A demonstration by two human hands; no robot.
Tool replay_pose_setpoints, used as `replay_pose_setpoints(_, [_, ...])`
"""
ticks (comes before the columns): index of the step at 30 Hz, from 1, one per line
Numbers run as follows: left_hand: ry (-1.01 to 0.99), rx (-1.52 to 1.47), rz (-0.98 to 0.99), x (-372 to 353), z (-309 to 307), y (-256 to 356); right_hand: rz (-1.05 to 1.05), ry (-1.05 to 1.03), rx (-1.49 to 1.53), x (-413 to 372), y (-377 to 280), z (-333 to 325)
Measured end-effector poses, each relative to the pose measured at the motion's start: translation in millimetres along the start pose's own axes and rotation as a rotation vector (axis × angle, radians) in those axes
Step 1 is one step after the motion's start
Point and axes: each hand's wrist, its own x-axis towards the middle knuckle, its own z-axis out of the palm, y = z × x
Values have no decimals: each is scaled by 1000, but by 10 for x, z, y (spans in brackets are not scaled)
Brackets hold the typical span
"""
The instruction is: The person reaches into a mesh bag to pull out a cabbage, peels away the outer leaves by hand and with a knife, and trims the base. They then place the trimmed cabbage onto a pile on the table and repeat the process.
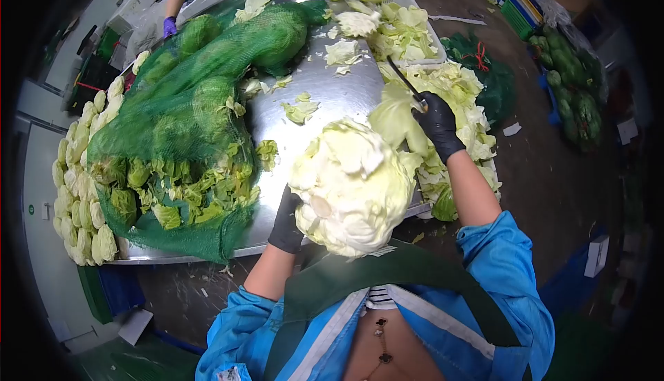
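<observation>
Left to right. Pale trimmed cabbage heads [79, 194] are stacked along the table's left edge. A green mesh sack of untrimmed cabbages [187, 104] lies slumped on the stainless-steel table [332, 94]. The black-gloved left hand [287, 218] cups a large pale-green cabbage head [353, 187] from its side at the near edge, where the head partly overhangs. The right hand [437, 122], also gloved, is closed round a dark-bladed knife [404, 82], with a loose leaf against it, beside a heap of discarded leaves [463, 84]. Judged risks: the heavy head may roll off the edge out of its one-handed hold, and the blade could nick the supporting glove.
</observation>
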Motion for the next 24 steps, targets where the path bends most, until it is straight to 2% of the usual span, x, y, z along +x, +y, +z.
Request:
replay_pose_setpoints(1, [-34,120,55,-6,235,81,-133,125,111,-82,-186,-89])
replay_pose_setpoints(2, [-40,117,71,50,339,167,-78,44,263,-140,-369,-211])
replay_pose_setpoints(3, [-104,252,117,77,397,234,-140,-113,633,-216,-514,-303])
replay_pose_setpoints(4, [-163,387,155,79,436,277,-358,-192,787,-397,-811,-445])
replay_pose_setpoints(5, [-104,452,128,75,471,308,-441,-243,523,-582,-1208,-715])
replay_pose_setpoints(6, [-99,453,117,108,368,316,-456,-317,384,-716,-1424,-782])
replay_pose_setpoints(8, [-135,696,70,235,108,316,-667,-341,309,-558,-1177,-619])
replay_pose_setpoints(9, [-166,683,41,183,260,384,-563,-343,482,-402,-983,-507])
replay_pose_setpoints(10, [-157,648,4,144,329,407,-496,-227,391,-254,-858,-538])
replay_pose_setpoints(12, [-252,580,23,128,339,373,-251,-28,-150,-102,-736,-597])
replay_pose_setpoints(13, [-284,564,43,130,301,358,-395,-3,-35,-102,-729,-601])
replay_pose_setpoints(14, [-320,551,74,182,231,348,-333,-54,193,-205,-758,-558])
replay_pose_setpoints(15, [-333,704,197,252,122,294,-289,-252,517,-358,-802,-499])
replay_pose_setpoints(16, [-334,713,188,244,147,288,-233,-450,846,-511,-813,-442])
replay_pose_setpoints(18, [-50,640,237,261,220,313,-225,-784,792,-686,-806,-466])
replay_pose_setpoints(19, [-176,594,301,264,260,304,16,-840,1055,-790,-872,-391])
replay_pose_setpoints(20, [-174,595,300,248,299,330,270,-890,1306,-920,-914,-288])
replay_pose_setpoints(21, [-158,636,344,225,409,363,364,-805,1551,-1083,-810,-143])
replay_pose_setpoints(22, [-143,676,393,225,475,378,412,-712,1649,-1169,-733,-10])
replay_pose_setpoints(23, [-229,511,229,232,383,330,467,-648,1588,-1241,-553,236])
replay_pose_setpoints(24, [-32,549,141,222,252,304,518,-580,1530,-1297,-335,517])
